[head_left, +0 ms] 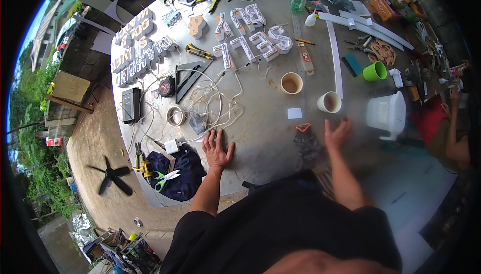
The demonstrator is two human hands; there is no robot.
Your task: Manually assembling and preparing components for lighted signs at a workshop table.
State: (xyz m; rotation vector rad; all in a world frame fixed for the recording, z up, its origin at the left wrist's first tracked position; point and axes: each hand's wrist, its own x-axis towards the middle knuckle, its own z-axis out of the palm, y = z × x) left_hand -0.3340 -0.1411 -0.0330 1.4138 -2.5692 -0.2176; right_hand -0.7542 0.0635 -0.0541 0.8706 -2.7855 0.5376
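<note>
My left hand (217,151) rests on the metal table (260,144) with fingers spread, holding nothing. Just beyond its fingertips lie a tangle of white cables (215,101) and a small grey piece (197,122). My right hand (338,134) is open, its fingers apart, right below a pale cup (329,102) with brown liquid inside; whether it touches the table I cannot tell. Left of that stands another cup (291,83) holding brown liquid. Between my hands are a white card (294,113) and a dark grey cloth-like thing with an orange rim (303,128).
Channel letters (250,38) cover the table's far side, beside a yellow utility knife (200,51). Dark cloth (183,179) and green-handled scissors (165,179) lie at the left edge. At right stand a white tub (386,112) and a green cup (375,71); another person's arm (451,128) shows beyond.
</note>
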